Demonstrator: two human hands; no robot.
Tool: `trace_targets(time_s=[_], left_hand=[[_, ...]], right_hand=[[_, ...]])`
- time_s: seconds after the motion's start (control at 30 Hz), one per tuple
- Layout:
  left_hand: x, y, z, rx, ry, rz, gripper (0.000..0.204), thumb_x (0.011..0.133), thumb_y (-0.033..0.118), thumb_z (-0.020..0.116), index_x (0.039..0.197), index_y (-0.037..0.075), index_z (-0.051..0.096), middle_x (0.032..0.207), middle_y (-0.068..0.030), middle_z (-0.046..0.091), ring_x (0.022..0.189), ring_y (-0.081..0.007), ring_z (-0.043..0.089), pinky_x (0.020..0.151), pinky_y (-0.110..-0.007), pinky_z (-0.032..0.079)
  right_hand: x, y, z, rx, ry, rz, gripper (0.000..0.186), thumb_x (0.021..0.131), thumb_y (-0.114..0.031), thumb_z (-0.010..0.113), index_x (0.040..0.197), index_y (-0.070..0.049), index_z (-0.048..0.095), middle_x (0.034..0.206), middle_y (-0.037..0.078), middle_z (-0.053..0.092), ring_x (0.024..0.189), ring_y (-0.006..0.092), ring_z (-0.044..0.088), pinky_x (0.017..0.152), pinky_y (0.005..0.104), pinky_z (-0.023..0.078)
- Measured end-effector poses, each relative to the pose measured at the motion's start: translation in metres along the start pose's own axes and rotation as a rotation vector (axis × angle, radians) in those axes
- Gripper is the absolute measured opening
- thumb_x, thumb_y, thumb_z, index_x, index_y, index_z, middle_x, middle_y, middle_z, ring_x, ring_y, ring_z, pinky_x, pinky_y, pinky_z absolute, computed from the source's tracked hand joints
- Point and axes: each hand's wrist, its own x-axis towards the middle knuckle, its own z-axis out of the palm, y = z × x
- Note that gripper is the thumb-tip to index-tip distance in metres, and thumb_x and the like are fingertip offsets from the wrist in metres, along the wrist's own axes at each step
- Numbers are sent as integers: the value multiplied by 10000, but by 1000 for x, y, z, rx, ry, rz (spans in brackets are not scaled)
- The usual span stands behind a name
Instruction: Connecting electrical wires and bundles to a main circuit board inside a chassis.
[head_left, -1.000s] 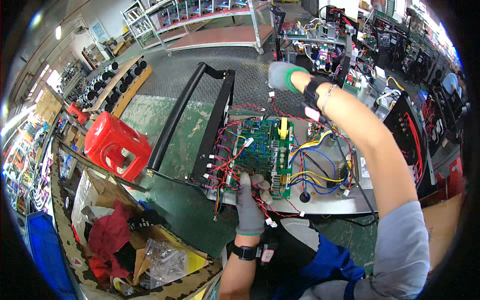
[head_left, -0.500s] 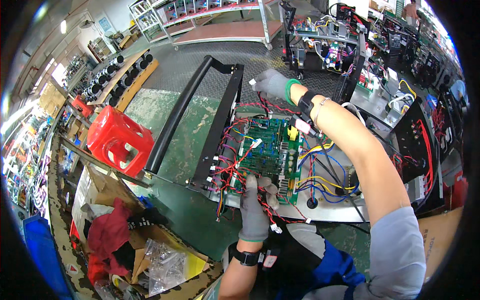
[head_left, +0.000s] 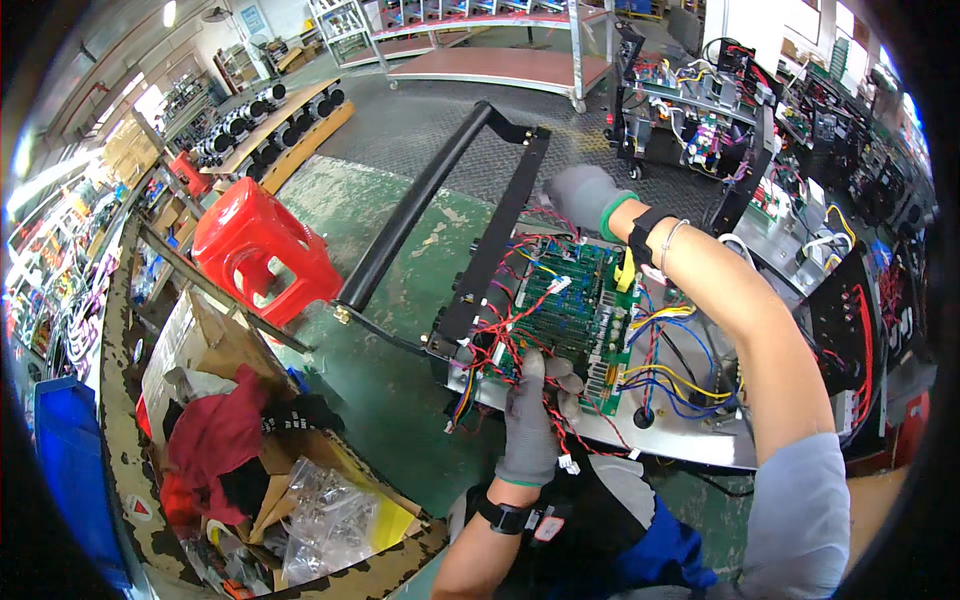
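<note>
A green circuit board point(head_left: 570, 290) lies in a metal chassis point(head_left: 690, 430) in front of me, with bundles of red, black and coloured wires along its left side. My left hand point(head_left: 535, 415), in a grey glove, is closed round red and black wires point(head_left: 555, 410) at the board's near edge. White plug ends point(head_left: 568, 464) dangle below that hand. My right hand point(head_left: 590, 200), gloved too, hovers past the board's far edge beside a red wire; motion smears its fingers, so its hold is unclear. A black frame with a tubular handle point(head_left: 420, 205) rises at the chassis's left.
Left stands a red plastic stool point(head_left: 262, 250). Nearer, an open carton point(head_left: 345, 470) holds cloth and clear plastic bags. A wheeled rack point(head_left: 500, 65) stands at the back. More wired chassis point(head_left: 700, 110) crowd the far right.
The whole scene has shifted rightward in view. My right hand has come closer to the board's far edge, and the white plug at its fingertips no longer shows. The left hand keeps its hold.
</note>
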Motion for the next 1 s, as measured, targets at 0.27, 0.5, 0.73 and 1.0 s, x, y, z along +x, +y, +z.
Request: trace_targets(time_s=[0.27,0.5,0.73,1.0], left_hand=[[-2,0,0,3,12,33,446,911,457,479,908,18,558,726,-61,578,537,-105,513,490,-227,414],[-2,5,9,69,52,-51,412,923,453,448,918,54,550,729,-52,553,574,-106,497,501,-234,402],[-1,2,3,90,10,-2,428,921,457,455,924,46,575,713,-47,598,533,-98,521,495,-233,405],[-1,10,10,167,24,-13,443,941,463,392,889,53,552,712,-67,572,526,-98,503,487,-235,404]], right_hand=[[16,-13,-28,-97,-353,-259,297,804,-153,527,1050,-17,623,1080,176,624,946,354,605,765,439,477],[9,-20,-47,-72,-376,-302,332,778,-180,548,1039,16,604,1067,207,609,984,352,579,817,426,474],[33,-16,-36,56,-519,-317,502,697,-275,656,1103,12,585,1070,193,616,935,325,591,793,401,465],[63,7,10,93,-510,-388,509,687,-343,677,1046,13,622,1018,190,635,918,303,596,794,411,452]])
